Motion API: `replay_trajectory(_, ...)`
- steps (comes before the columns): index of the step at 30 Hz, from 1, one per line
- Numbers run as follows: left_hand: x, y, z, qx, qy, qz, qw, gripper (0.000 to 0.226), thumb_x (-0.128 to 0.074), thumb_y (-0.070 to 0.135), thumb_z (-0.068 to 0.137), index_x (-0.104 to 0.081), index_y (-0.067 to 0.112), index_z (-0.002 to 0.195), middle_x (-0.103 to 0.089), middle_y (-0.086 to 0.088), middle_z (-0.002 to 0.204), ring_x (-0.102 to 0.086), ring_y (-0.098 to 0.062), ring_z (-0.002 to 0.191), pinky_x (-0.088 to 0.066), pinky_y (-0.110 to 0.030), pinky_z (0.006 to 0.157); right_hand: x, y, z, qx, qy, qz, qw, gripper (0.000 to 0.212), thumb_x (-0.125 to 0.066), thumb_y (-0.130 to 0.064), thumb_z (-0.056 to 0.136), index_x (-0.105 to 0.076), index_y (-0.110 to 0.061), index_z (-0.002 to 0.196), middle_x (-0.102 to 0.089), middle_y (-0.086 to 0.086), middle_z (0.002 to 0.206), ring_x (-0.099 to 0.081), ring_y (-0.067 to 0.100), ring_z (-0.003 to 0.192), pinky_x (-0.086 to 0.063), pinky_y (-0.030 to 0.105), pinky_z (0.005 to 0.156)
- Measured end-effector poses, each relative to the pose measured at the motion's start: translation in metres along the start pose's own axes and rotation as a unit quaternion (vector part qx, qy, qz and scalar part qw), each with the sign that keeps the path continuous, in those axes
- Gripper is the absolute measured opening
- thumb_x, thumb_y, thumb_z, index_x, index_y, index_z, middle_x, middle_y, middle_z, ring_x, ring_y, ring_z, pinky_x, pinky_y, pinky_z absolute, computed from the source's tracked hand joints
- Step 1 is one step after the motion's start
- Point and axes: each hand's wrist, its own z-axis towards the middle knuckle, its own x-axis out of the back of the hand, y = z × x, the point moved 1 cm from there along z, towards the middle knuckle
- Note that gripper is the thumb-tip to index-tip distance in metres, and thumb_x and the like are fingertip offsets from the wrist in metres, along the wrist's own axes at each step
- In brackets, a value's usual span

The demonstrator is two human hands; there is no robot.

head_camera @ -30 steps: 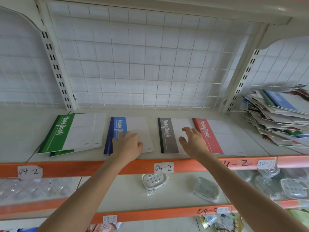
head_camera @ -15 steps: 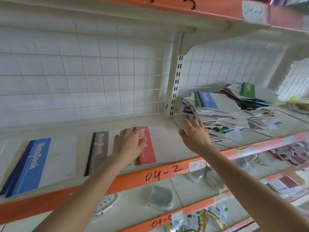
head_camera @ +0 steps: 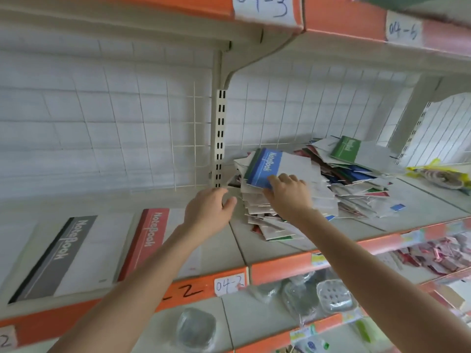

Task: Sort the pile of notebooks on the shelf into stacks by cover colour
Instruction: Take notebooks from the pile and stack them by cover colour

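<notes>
The right hand (head_camera: 288, 197) lies on top of the jumbled pile of paper notebooks (head_camera: 356, 192). Its fingers (head_camera: 276, 179) are spread nearly straight over the near corner of the blue-banded white notebook (head_camera: 265, 165) that tops the heap. The thumb runs along the pile's left edge, and nothing shows it hooked under a cover, so I read this as a flat, open touch rather than a pinch. That fits picking the next book: the top cover is pinned first so it can be slid free without dragging the loose ones beneath it.

The left hand (head_camera: 207, 211) hangs just above the cream metal shelf (head_camera: 254, 240), between the pile and the sorted books. Its fingers are loosely curved, the thumb is out, and it holds nothing — probably waiting to steady the heap or take the book.

The pile slumps against the white wire-grid back panel (head_camera: 153, 136), its covers fanned at all angles, with a green-banded white notebook (head_camera: 345, 149) high at the rear. To the left a red-banded white notebook (head_camera: 153, 233) and a grey-and-black-banded white notebook (head_camera: 63, 253) lie flat, apart and with spines parallel — evidently the start of one stack per colour. Judging by the size of the heap, most of the sorting is not yet done. A handwritten paper label reading 04-2 (head_camera: 229, 285) is stuck on the orange front strip.
</notes>
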Motion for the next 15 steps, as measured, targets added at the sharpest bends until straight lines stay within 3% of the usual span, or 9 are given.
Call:
replay_trajectory(3,0.000,0.014,0.002,0.027,0.006,-0.127,0.991,0.034,-0.044,0.033,0.098,-0.060,0.013,0.121,-0.064,-0.003,0.119,-0.058,-0.019,0.103,-0.044,-0.028,0.086,-0.002,0.001,-0.003,0.039,0.050,0.000,0.998,0.021,-0.052,-0.013,0.091,-0.059,-0.005,0.110,-0.064,0.012,0.097,-0.058,0.031,0.088,-0.040,0.031,0.065)
replay_trajectory(5,0.001,0.020,0.004,0.079,0.002,-0.219,0.973,0.030,-0.045,0.030,0.098,-0.063,0.013,0.114,-0.064,-0.001,0.110,-0.057,-0.016,0.101,-0.040,-0.023,0.081,0.000,0.004,-0.006,0.053,0.116,0.003,0.992,0.022,-0.078,0.001,0.060,-0.065,-0.003,0.077,-0.061,0.009,0.063,-0.057,0.028,0.055,-0.031,0.023,0.045)
replay_trajectory(7,0.002,0.024,0.005,0.176,-0.037,-0.383,0.906,0.026,-0.041,0.033,0.099,-0.061,0.016,0.102,-0.065,-0.002,0.099,-0.060,-0.017,0.089,-0.039,-0.026,0.071,0.002,0.002,-0.012,0.074,0.162,0.045,0.983,0.034,-0.083,0.007,0.039,-0.061,-0.006,0.061,-0.054,0.004,0.048,-0.050,0.024,0.041,-0.024,0.017,0.037)
replay_trajectory(10,0.007,0.022,0.005,0.301,-0.099,-0.604,0.731,0.034,-0.037,0.043,0.098,-0.058,0.017,0.091,-0.067,-0.008,0.084,-0.064,-0.022,0.074,-0.043,-0.029,0.066,0.003,-0.011,-0.026,0.184,0.213,0.121,0.952,0.023,-0.071,0.004,0.053,-0.067,-0.008,0.072,-0.062,0.003,0.059,-0.057,0.025,0.050,-0.037,0.020,0.038)
replay_trajectory(12,0.011,0.017,0.003,0.328,-0.081,-0.674,0.657,0.031,-0.043,0.040,0.096,-0.057,0.013,0.096,-0.069,-0.011,0.071,-0.067,-0.024,0.061,-0.053,-0.030,0.057,0.004,-0.021,-0.035,0.284,0.202,0.175,0.921,0.018,-0.053,-0.004,0.071,-0.068,-0.006,0.081,-0.068,0.005,0.073,-0.062,0.027,0.060,-0.047,0.024,0.046)
replay_trajectory(14,0.015,0.014,0.000,0.345,-0.050,-0.680,0.645,0.023,-0.047,0.024,0.095,-0.055,0.007,0.109,-0.068,-0.014,0.072,-0.066,-0.027,0.059,-0.054,-0.035,0.051,0.005,-0.025,-0.036,0.351,0.159,0.206,0.899,0.026,-0.044,-0.016,0.084,-0.068,-0.004,0.087,-0.069,0.008,0.083,-0.064,0.028,0.069,-0.052,0.028,0.055)
replay_trajectory(15,0.015,0.013,-0.001,0.351,-0.039,-0.665,0.659,0.027,-0.048,0.016,0.094,-0.053,0.006,0.118,-0.067,-0.015,0.079,-0.065,-0.028,0.066,-0.051,-0.039,0.055,0.004,-0.025,-0.034,0.363,0.140,0.217,0.895,0.030,-0.044,-0.022,0.086,-0.067,-0.004,0.089,-0.069,0.008,0.087,-0.065,0.030,0.073,-0.054,0.031,0.059)
